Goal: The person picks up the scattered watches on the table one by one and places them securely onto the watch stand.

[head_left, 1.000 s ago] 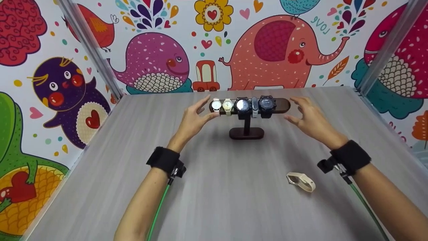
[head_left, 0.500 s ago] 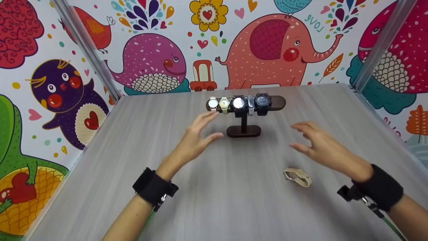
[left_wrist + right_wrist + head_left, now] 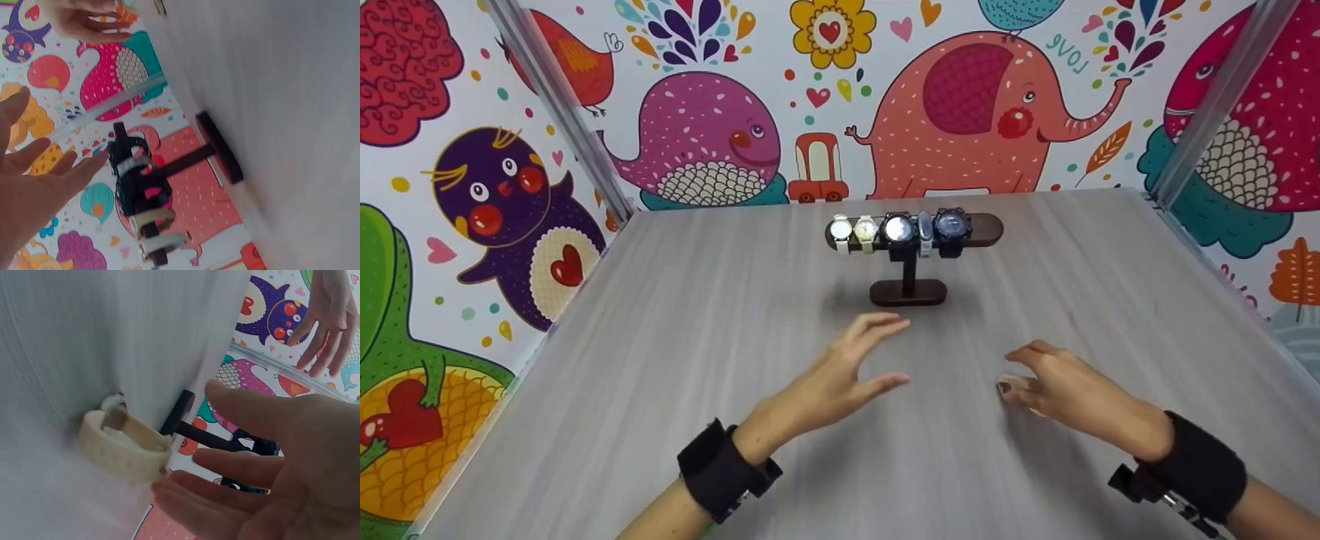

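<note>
**Hands spread near the loose cream watch**

My right hand [image 3: 1065,390] hovers with fingers spread, fingertips right at the cream watch [image 3: 126,447], which lies on the grey surface [image 3: 660,360] on the near side of the watch stand [image 3: 911,247]; I cannot tell whether they touch it. My left hand [image 3: 832,382] is spread flat too, holding nothing, also nearer me than the stand. The stand carries five watches on its bar.

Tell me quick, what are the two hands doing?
Left hand: open, fingers spread, holding nothing.
Right hand: open, right over the cream watch on the table, not gripping it.
</note>
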{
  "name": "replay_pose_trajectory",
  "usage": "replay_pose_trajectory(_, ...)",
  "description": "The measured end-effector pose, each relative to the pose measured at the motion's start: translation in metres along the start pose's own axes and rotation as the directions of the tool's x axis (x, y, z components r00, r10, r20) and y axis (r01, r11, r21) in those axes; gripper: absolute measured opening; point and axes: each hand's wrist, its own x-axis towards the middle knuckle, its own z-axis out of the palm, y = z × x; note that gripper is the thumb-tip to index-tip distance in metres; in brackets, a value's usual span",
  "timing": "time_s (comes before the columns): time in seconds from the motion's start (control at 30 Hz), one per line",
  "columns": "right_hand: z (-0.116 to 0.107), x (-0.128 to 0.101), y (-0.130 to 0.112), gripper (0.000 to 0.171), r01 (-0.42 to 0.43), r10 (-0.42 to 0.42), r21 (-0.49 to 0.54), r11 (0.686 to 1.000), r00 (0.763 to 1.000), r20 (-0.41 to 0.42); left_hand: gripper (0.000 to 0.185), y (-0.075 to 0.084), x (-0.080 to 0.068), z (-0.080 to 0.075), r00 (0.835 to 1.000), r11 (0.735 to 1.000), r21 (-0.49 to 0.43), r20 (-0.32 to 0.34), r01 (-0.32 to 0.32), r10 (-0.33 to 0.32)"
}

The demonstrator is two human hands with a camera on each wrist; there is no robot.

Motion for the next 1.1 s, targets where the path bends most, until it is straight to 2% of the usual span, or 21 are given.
replay_pose_trajectory(0.07,0.005,0.0,0.002,0.046,-0.019,0.019,0.007,1.0,1.0,0.022,0.065,0.004,-0.002,0.007,0.999,1.0,0.005,0.033,-0.023,0.023)
replay_pose_trajectory(0.13,0.01,0.0,0.003,0.035,-0.02,0.019,0.028,0.999,0.999,0.036,0.064,0.007,-0.003,0.012,0.997,0.999,0.008,0.064,-0.038,0.038)
replay_pose_trajectory(0.27,0.019,0.001,0.005,0.011,0.04,-0.04,0.069,0.997,0.999,-0.008,0.062,0.01,-0.004,0.02,0.993,0.999,0.012,0.108,-0.046,0.044)
replay_pose_trajectory(0.4,0.021,0.005,-0.002,0.008,0.08,-0.075,0.115,0.99,0.996,-0.052,0.06,0.009,-0.003,0.024,0.991,0.999,0.001,0.126,-0.042,0.042)
replay_pose_trajectory(0.53,0.014,0.012,-0.016,0.009,0.068,-0.061,0.151,0.986,0.997,-0.053,0.06,0.009,-0.003,0.025,0.991,0.999,-0.014,0.129,-0.036,0.037)
replay_pose_trajectory(0.63,0.006,0.017,-0.029,0.015,0.06,-0.048,0.176,0.983,0.997,-0.068,0.06,0.009,-0.001,0.025,0.993,0.999,-0.022,0.112,-0.039,0.041)
replay_pose_trajectory(0.73,-0.005,0.022,-0.041,0.016,0.09,-0.061,0.223,0.971,0.99,-0.131,0.064,0.008,0.0,0.023,0.996,0.998,-0.032,0.076,-0.046,0.048)
replay_pose_trajectory(0.83,-0.015,0.026,-0.053,0.015,0.151,-0.08,0.291,0.945,0.967,-0.242,0.07,0.008,0.002,0.02,0.998,0.997,-0.048,0.013,-0.065,0.066)
replay_pose_trajectory(0.93,-0.026,0.029,-0.065,0.015,0.214,-0.078,0.369,0.904,0.933,-0.35,0.078,0.007,0.005,0.017,0.992,0.991,-0.071,-0.072,-0.11,0.105)
replay_pose_trajectory(1.0,-0.031,0.03,-0.072,0.016,0.251,-0.067,0.431,0.866,0.915,-0.399,0.081,0.008,0.006,0.015,0.981,0.984,-0.09,-0.129,-0.156,0.144)
replay_pose_trajectory(1.1,-0.037,0.032,-0.081,0.019,0.311,-0.05,0.54,0.782,0.895,-0.443,0.083,0.01,0.009,0.013,0.957,0.966,-0.109,-0.2,-0.235,0.21)
